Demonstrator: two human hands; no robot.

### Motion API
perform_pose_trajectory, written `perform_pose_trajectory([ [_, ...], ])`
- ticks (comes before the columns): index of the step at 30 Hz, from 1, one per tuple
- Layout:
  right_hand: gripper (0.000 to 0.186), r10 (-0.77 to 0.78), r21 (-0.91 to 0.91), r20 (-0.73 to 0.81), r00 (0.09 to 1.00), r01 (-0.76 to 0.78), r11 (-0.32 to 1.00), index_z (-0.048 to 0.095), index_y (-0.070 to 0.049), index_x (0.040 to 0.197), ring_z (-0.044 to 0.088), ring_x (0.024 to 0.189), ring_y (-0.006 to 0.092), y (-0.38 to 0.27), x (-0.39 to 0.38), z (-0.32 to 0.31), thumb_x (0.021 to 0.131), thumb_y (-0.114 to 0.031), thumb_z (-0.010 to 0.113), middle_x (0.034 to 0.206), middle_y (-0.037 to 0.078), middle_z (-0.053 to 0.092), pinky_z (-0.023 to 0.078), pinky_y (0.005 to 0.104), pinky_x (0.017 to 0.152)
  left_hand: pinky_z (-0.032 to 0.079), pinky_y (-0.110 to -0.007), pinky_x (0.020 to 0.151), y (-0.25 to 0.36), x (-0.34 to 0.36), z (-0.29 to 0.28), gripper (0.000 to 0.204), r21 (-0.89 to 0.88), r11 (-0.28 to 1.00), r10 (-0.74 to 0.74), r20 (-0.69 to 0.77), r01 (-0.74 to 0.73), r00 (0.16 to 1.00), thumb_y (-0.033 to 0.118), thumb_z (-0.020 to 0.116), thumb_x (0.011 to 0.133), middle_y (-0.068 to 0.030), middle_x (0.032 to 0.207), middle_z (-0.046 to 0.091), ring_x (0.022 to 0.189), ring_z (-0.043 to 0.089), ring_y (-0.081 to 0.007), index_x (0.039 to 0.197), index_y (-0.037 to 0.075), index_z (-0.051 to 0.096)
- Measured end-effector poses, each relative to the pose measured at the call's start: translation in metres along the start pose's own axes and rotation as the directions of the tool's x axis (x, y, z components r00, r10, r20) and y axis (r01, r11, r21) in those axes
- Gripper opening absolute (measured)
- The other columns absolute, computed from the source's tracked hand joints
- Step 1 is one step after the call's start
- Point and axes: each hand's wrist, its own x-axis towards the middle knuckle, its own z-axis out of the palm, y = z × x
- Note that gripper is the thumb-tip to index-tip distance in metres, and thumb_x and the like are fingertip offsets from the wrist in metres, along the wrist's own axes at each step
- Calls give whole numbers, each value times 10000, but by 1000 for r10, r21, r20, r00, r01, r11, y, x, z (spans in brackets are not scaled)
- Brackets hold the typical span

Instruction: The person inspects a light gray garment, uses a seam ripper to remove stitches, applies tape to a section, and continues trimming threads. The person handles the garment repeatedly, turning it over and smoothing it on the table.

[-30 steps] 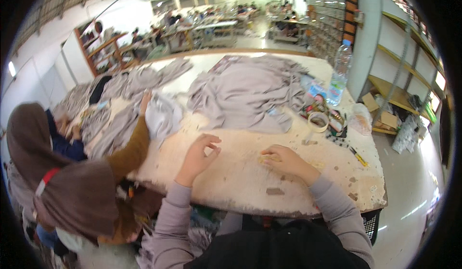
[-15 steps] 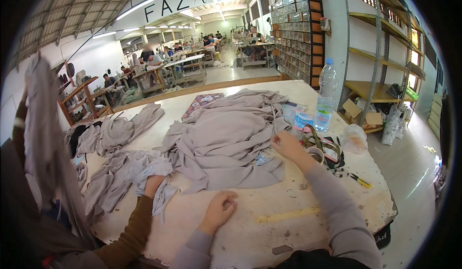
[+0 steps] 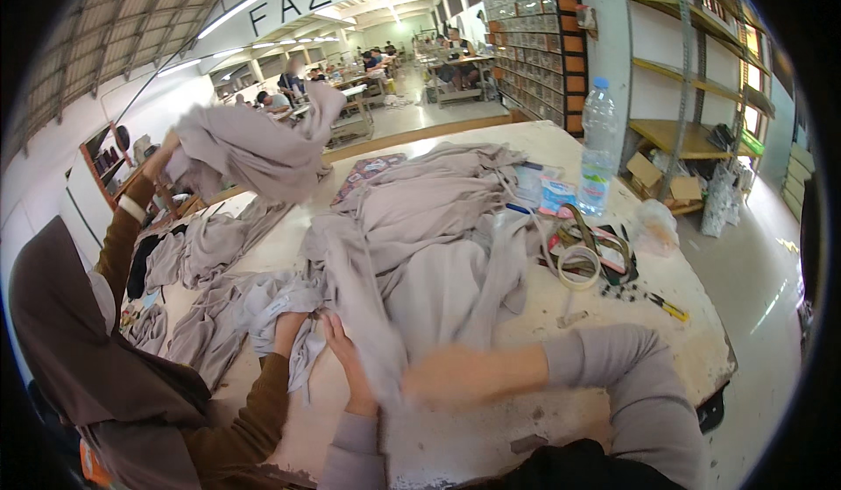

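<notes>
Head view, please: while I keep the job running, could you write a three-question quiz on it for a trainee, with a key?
1. True or false: the pile of grey cloth lies to the left of the clear bottle.

2. What does the co-worker's raised hand hold?
A. the tape roll
B. a raised piece of cloth
C. the yellow cutter

3. Which of the camera wearer's own hands looks more blurred?

Key:
1. True.
2. B.
3. The right hand.
</notes>
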Motion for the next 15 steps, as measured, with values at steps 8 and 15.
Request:
perform_pose_trajectory([
  [8,404,-80,-46,-447,891,66,997,487,-74,1177,565,866,370,-10,-91,19,833,-265,582,1119,186,495,453,396,809,421,-332,810,38,-29,-53,341,-17,999,-4,822,31,569,238,463,901,-105,1146,538,1003,521,-224,1161,19,492],
  [15,489,241,-291,-462,854,-402,868,470,-96,1237,591,797,371,42,-117,26,756,-97,563,1089,171,541,480,424,705,413,-310,794,138,-33,-149,265,-82,995,-38,233,58,972,172,482,871,-92,1046,535,922,506,-225,1097,40,523],
])
